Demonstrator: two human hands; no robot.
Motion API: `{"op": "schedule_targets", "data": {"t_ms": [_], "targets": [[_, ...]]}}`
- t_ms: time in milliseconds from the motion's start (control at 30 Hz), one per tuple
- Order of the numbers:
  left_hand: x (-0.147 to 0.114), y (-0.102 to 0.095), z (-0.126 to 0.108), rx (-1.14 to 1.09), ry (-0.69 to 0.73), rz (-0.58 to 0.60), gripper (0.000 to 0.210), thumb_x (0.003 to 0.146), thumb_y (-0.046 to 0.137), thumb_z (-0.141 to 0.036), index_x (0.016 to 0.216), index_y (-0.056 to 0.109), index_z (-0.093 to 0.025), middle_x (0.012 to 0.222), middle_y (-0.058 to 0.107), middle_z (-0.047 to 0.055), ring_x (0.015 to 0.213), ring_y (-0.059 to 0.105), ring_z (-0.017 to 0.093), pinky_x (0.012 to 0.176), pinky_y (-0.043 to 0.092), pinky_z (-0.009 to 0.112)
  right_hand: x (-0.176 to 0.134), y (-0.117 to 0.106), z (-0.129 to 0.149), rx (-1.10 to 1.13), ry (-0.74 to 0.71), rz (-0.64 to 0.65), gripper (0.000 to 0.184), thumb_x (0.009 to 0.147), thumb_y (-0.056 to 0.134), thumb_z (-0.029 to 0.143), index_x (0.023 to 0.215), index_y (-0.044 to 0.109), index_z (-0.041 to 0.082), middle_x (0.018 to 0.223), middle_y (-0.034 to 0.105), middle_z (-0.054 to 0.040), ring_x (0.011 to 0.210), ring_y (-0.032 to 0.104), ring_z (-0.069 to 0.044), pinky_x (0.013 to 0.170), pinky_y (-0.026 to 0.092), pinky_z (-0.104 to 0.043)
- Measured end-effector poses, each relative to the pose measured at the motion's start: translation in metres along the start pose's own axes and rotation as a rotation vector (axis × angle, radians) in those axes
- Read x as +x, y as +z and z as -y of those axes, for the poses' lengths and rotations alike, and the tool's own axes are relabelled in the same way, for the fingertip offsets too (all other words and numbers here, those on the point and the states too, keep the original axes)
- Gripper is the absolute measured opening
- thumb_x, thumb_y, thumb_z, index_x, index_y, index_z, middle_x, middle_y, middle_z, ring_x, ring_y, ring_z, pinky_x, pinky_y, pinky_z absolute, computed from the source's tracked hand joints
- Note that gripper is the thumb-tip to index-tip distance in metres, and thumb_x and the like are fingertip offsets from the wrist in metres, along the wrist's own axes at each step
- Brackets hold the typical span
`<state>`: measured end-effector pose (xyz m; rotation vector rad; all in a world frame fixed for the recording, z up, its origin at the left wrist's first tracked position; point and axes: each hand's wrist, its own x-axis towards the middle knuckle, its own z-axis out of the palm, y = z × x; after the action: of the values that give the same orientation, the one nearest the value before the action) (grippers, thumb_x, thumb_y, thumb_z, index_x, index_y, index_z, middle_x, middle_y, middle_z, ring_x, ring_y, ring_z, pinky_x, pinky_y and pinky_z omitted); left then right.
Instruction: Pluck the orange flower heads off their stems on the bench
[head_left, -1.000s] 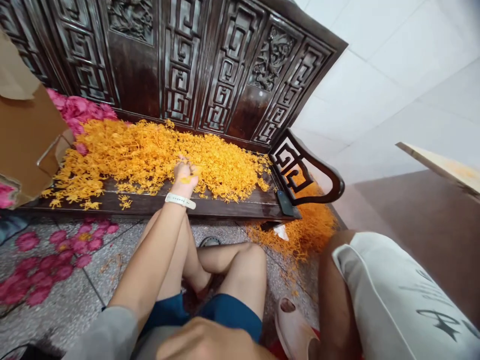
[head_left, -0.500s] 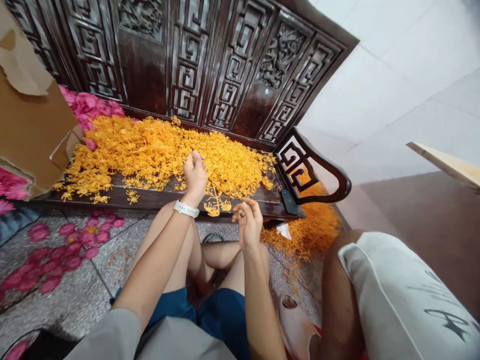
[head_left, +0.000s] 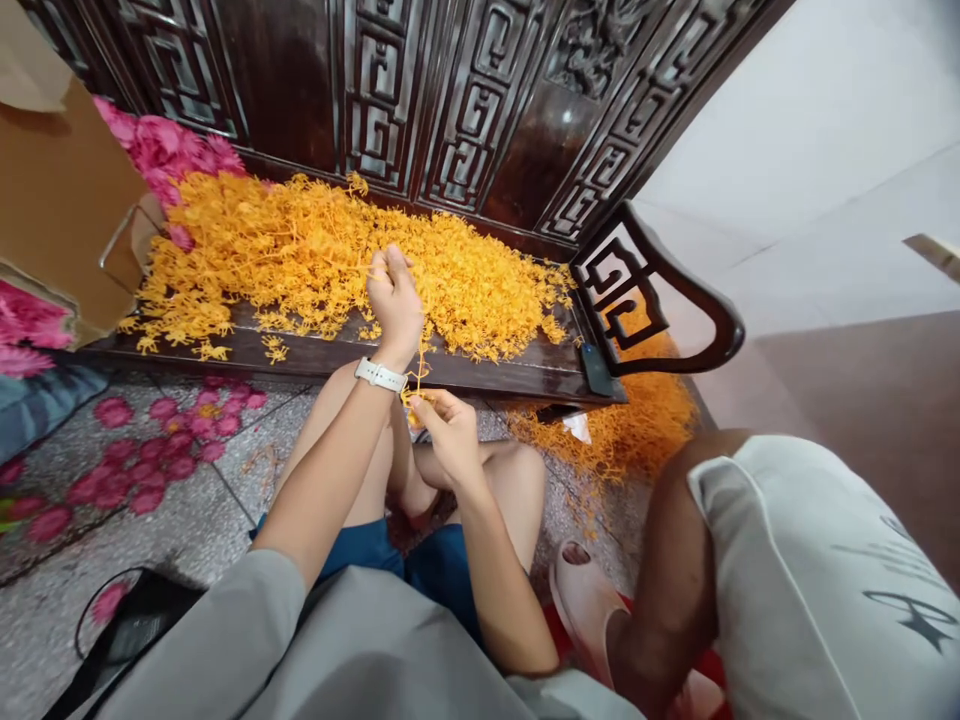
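Note:
My left hand (head_left: 397, 305), with a pale watch (head_left: 381, 375) on the wrist, is closed in front of the yellow heap. From beneath it hangs a thin, branched yellow artificial-flower sprig (head_left: 421, 372); the fingers hide its upper end. Lower and to the right, my right hand (head_left: 454, 435) pinches the sprig's lower tips between thumb and fingers. A large heap of similar yellow flower pieces (head_left: 300, 265) covers the seat of a dark carved wooden bench (head_left: 495, 376). A few loose pieces lie near its front edge.
A cardboard box (head_left: 71, 190) and pink flowers (head_left: 169, 155) stand at the left. More pink flowers (head_left: 142, 460) lie on the floor. A dark phone (head_left: 596, 368) rests by the armrest (head_left: 724, 335), with an orange pile (head_left: 645, 410) below. Another person's leg (head_left: 675, 560) is close on the right.
My right hand has moved left and its fingers have closed on the sprig's lower tips. My left hand stays closed near the heap. The camera view has shifted.

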<state>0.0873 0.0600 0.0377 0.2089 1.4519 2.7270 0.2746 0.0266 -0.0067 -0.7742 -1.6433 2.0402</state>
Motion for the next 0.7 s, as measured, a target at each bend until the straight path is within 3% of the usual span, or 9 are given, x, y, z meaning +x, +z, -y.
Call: {"op": "schedule_targets", "data": {"t_ms": [100, 233, 333, 433, 500, 567, 633, 700], "targets": [[0.011, -0.004, 0.003, -0.016, 0.014, -0.065, 0.057, 0.099, 0.053, -0.079, 0.089, 0.055, -0.023, 0.061, 0.028, -0.008, 0.050, 0.026, 0.011, 0.049, 0.019, 0.027, -0.005, 0.000, -0.005, 0.051, -0.005, 0.055, 0.033, 0.089, 0.083, 0.049, 0.094, 0.075, 0.017, 0.077, 0.071, -0.0008, 0.065, 0.060, -0.011, 0.065, 0.050, -0.025], [0.016, -0.007, -0.003, -0.082, -0.076, -0.116, 0.060, 0.097, 0.050, -0.083, 0.091, 0.055, -0.023, 0.062, 0.026, -0.009, 0.049, 0.021, 0.010, 0.049, 0.016, 0.027, -0.007, -0.004, -0.006, 0.103, -0.039, 0.060, 0.038, 0.096, 0.074, 0.056, 0.096, 0.067, 0.019, 0.073, 0.069, 0.0005, 0.062, 0.060, -0.012, 0.066, 0.052, -0.027], [0.014, -0.007, -0.008, -0.142, -0.159, -0.147, 0.059, 0.098, 0.050, -0.082, 0.093, 0.054, -0.024, 0.062, 0.025, -0.010, 0.048, 0.017, 0.009, 0.048, 0.014, 0.027, -0.017, -0.006, -0.001, -0.106, -0.186, -0.010, 0.032, 0.106, 0.063, 0.049, 0.097, 0.065, 0.019, 0.067, 0.062, 0.0035, 0.060, 0.055, -0.011, 0.064, 0.047, -0.025], [0.015, -0.006, -0.010, -0.194, -0.217, -0.146, 0.057, 0.099, 0.050, -0.080, 0.093, 0.052, -0.024, 0.062, 0.026, -0.010, 0.047, 0.017, 0.008, 0.048, 0.013, 0.026, -0.042, -0.005, 0.011, -0.409, -0.379, 0.025, 0.024, 0.112, 0.054, 0.031, 0.093, 0.063, 0.020, 0.071, 0.063, 0.0025, 0.062, 0.057, -0.010, 0.065, 0.046, -0.025], [0.022, -0.007, -0.011, -0.211, -0.223, -0.168, 0.056, 0.100, 0.050, -0.079, 0.094, 0.051, -0.023, 0.062, 0.027, -0.010, 0.047, 0.019, 0.008, 0.047, 0.014, 0.025, -0.065, -0.005, 0.023, -0.513, -0.594, 0.145, 0.019, 0.110, 0.050, 0.016, 0.105, 0.069, 0.020, 0.074, 0.067, 0.0014, 0.062, 0.059, -0.011, 0.066, 0.049, -0.026], [0.033, -0.010, -0.012, -0.230, -0.212, -0.222, 0.054, 0.101, 0.051, -0.077, 0.094, 0.050, -0.024, 0.062, 0.028, -0.010, 0.046, 0.020, 0.007, 0.046, 0.015, 0.025, -0.087, -0.007, 0.037, -0.457, -0.773, 0.329, 0.033, 0.106, 0.051, 0.008, 0.129, 0.070, 0.021, 0.076, 0.071, 0.0003, 0.063, 0.063, -0.013, 0.067, 0.053, -0.027], [0.045, -0.015, -0.014, -0.267, -0.208, -0.265, 0.052, 0.102, 0.051, -0.076, 0.095, 0.050, -0.024, 0.061, 0.028, -0.010, 0.045, 0.021, 0.007, 0.045, 0.015, 0.024, -0.095, -0.014, 0.052, -0.348, -0.789, 0.584, 0.039, 0.104, 0.060, 0.008, 0.139, 0.070, 0.019, 0.080, 0.076, -0.0027, 0.067, 0.067, -0.015, 0.067, 0.056, -0.028], [0.050, -0.020, -0.015, -0.312, -0.224, -0.266, 0.051, 0.103, 0.052, -0.074, 0.095, 0.050, -0.024, 0.060, 0.029, -0.010, 0.044, 0.021, 0.007, 0.044, 0.014, 0.024, -0.082, -0.025, 0.065, -0.202, -0.661, 0.798, 0.027, 0.104, 0.069, 0.018, 0.130, 0.076, 0.020, 0.079, 0.078, -0.0035, 0.067, 0.070, -0.015, 0.064, 0.057, -0.027]]}}
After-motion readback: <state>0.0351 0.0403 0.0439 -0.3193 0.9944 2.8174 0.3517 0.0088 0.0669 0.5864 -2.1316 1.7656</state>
